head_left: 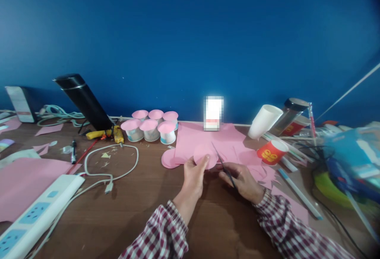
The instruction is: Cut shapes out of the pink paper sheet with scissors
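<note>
Between the thumb and fingers of my left hand (193, 174) is a pink paper circle (204, 154), held above the table's front middle. My right hand (242, 180) grips dark scissors (227, 172), whose blades point up and left beside the circle's right edge. My fingers partly cover the scissors' handles. Behind both hands lie pink paper sheets (190, 138) with jagged cut edges on the right. More pink circles (168, 160) lie just left of my left hand. Further left stand several short paper cups (149, 129) topped with pink discs.
A bright blurred phone-like screen (213, 112) stands against the blue wall. At right are white cups (265, 120), a red cup (272, 151) and a clear jar (290, 114). A black flask (84, 100), white cable (111, 178) and power strip (38, 215) occupy the left.
</note>
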Motion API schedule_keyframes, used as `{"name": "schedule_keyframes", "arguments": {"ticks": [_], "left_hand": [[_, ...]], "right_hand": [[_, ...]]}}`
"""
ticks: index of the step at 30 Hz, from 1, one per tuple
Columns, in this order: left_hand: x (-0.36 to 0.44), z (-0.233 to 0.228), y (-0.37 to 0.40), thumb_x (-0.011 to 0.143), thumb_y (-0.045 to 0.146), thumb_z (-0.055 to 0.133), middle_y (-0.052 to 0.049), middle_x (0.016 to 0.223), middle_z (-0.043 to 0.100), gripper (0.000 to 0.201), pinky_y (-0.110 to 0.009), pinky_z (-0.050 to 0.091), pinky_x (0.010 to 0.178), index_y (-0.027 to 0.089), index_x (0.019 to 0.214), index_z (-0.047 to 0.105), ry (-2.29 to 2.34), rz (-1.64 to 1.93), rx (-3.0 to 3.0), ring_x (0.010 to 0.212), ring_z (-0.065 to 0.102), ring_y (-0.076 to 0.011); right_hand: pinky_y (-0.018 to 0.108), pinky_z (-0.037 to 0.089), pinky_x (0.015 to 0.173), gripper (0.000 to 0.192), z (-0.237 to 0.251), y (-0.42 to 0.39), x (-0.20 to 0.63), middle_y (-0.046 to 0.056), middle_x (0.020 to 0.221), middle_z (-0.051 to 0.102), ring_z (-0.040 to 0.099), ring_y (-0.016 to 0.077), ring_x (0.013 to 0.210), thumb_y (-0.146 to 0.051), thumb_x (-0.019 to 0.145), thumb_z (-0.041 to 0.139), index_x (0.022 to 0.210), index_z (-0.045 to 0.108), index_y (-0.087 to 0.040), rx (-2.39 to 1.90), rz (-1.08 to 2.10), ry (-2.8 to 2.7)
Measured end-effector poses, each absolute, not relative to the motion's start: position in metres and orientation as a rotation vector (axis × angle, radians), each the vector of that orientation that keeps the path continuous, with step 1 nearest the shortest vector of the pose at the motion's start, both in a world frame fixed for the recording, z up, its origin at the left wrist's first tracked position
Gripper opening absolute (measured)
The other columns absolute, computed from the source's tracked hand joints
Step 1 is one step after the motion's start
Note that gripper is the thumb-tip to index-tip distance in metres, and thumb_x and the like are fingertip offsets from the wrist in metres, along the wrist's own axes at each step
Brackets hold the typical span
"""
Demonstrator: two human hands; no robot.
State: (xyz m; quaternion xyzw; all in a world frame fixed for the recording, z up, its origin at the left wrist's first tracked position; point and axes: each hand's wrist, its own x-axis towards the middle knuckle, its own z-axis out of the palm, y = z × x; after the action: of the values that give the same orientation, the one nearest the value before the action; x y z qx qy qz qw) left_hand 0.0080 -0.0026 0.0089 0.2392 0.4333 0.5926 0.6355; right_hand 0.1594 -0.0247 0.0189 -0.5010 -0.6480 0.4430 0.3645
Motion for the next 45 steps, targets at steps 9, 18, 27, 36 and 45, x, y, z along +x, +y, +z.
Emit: {"name": "schedule_keyframes", "arguments": {"ticks": [9, 18, 27, 36, 45], "left_hand": [[0.008, 0.007, -0.002, 0.062, 0.035, 0.077, 0.0, 0.057, 0.061, 0.033, -0.023, 0.043, 0.051, 0.011, 0.08, 0.065, 0.972, 1.358, 0.532, 0.05, 0.054, -0.0111], [0.009, 0.0, 0.0, 0.065, 0.038, 0.075, -0.002, 0.063, 0.064, 0.034, -0.024, 0.042, 0.053, 0.011, 0.082, 0.065, 0.988, 1.398, 0.576, 0.055, 0.057, -0.0128], [0.01, -0.002, 0.001, 0.064, 0.038, 0.075, -0.002, 0.067, 0.064, 0.033, -0.024, 0.044, 0.056, 0.012, 0.082, 0.065, 0.996, 1.442, 0.575, 0.058, 0.057, -0.0122], [0.01, -0.003, 0.0, 0.065, 0.04, 0.074, -0.002, 0.069, 0.064, 0.034, -0.024, 0.044, 0.056, 0.013, 0.082, 0.063, 1.018, 1.439, 0.598, 0.06, 0.057, -0.013], [0.009, 0.0, -0.001, 0.065, 0.039, 0.074, -0.001, 0.065, 0.061, 0.032, -0.023, 0.043, 0.051, 0.013, 0.08, 0.062, 1.019, 1.426, 0.57, 0.055, 0.055, -0.0117]], "right_hand": [[0.025, 0.051, 0.057, 0.03, 0.014, -0.024, 0.162, 0.004, 0.072, 0.069, 0.062, 0.0185, 0.065, -0.04, 0.076, 0.069, 0.092, 0.069, -0.014, -1.317, 1.107, -1.671], [0.024, 0.049, 0.052, 0.038, 0.014, -0.025, 0.161, 0.004, 0.067, 0.067, 0.06, 0.0167, 0.059, -0.048, 0.077, 0.065, 0.095, 0.07, -0.014, -1.337, 1.096, -1.692], [0.022, 0.046, 0.05, 0.037, 0.016, -0.025, 0.161, 0.004, 0.069, 0.066, 0.056, 0.0146, 0.056, -0.046, 0.078, 0.066, 0.094, 0.069, -0.014, -1.323, 1.114, -1.707], [0.021, 0.044, 0.047, 0.035, 0.016, -0.026, 0.161, 0.002, 0.065, 0.064, 0.054, 0.0127, 0.053, -0.047, 0.079, 0.064, 0.091, 0.069, -0.014, -1.33, 1.144, -1.7], [0.021, 0.045, 0.049, 0.036, 0.02, -0.026, 0.16, 0.003, 0.069, 0.067, 0.055, 0.0135, 0.055, -0.046, 0.079, 0.065, 0.094, 0.071, -0.015, -1.309, 1.143, -1.718]]}}
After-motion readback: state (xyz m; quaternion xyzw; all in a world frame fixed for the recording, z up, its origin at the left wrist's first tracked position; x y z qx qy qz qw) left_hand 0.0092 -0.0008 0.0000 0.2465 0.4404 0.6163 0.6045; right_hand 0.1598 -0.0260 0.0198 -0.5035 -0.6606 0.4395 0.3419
